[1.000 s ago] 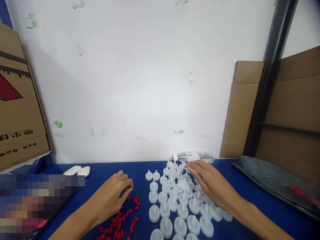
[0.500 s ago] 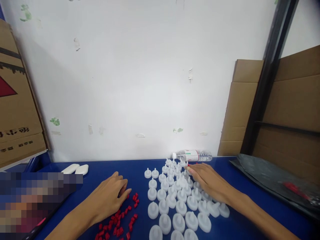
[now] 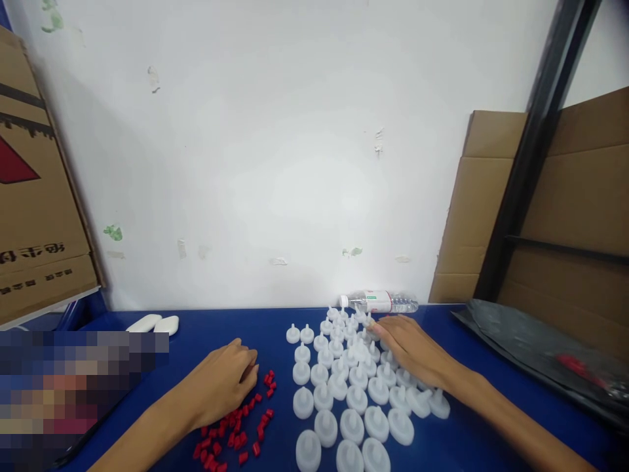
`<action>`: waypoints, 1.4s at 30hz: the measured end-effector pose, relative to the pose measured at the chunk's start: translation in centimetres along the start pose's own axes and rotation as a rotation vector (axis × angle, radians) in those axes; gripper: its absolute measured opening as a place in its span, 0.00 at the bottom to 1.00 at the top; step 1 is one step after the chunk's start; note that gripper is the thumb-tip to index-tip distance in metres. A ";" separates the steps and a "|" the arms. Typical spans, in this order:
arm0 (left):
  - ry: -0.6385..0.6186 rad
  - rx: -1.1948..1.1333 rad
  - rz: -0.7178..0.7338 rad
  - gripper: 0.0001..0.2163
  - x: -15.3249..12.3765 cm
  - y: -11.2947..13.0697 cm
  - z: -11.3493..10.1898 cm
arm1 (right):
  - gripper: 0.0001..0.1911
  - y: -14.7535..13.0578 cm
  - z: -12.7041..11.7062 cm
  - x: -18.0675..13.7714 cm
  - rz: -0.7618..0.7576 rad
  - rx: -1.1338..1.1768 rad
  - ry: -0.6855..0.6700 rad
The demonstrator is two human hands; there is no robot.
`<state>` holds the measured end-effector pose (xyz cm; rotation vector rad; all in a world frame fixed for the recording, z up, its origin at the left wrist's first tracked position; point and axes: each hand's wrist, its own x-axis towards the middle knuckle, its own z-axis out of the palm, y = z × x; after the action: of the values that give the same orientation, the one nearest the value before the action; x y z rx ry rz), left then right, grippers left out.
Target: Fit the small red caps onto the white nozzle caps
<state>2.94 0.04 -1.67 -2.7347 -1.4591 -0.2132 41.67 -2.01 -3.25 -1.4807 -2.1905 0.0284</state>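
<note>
Caps, white and translucent (image 3: 352,425), each a round base with a short spout, sit in a dense cluster on the blue desk (image 3: 211,328), right of its middle. Most stand base down, so the long axis of the spout runs upward; a couple at the right edge appear tilted. Crowding is tightest toward the wall side; rows nearer the wearer are looser.

Right hand (image 3: 405,341) lies over the far right part of the cluster, back of the hand up, fingers reaching away from the wearer. Thumb is beside the spouts there; fingertips hidden, so cannot tell whether it grips a cap.

Red pieces (image 3: 242,438), small, lie scattered left of the caps, with a strip of bare desk between. Left hand (image 3: 225,380) is the nearer one: pieces lie beside and below its fingertips, on the wearer's side. Its fingers are curled toward the thumb; contents, if any, not visible.

Key relation: caps lie to the right of the left hand, between both hands, with the right hand already among them.

Surroundings: clear bottle (image 3: 378,301) on its side behind the cluster, against the wall (image 3: 275,151); dark plastic bag (image 3: 515,341) at far right.
</note>
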 end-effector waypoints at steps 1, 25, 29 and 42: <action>0.003 0.008 -0.006 0.15 0.0 0.1 -0.2 | 0.30 0.0 -0.1 0.0 0.001 0.002 0.001; 0.410 -0.149 0.165 0.08 0.0 2.0 -0.6 | 0.22 -0.8 -2.0 0.6 0.019 -0.042 0.312; 0.478 -0.259 0.222 0.06 -0.4 3.3 -0.2 | 0.14 -4.1 -1.5 -0.3 -0.161 -0.049 0.374; 0.304 -0.925 0.037 0.17 -2.1 8.2 -1.1 | 0.13 -13.0 0.5 -2.6 -0.698 0.094 0.268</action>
<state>8.49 -6.41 -0.56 -3.0975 -1.4484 -1.5719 30.93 -9.47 -1.01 -0.5695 -2.3140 -0.2790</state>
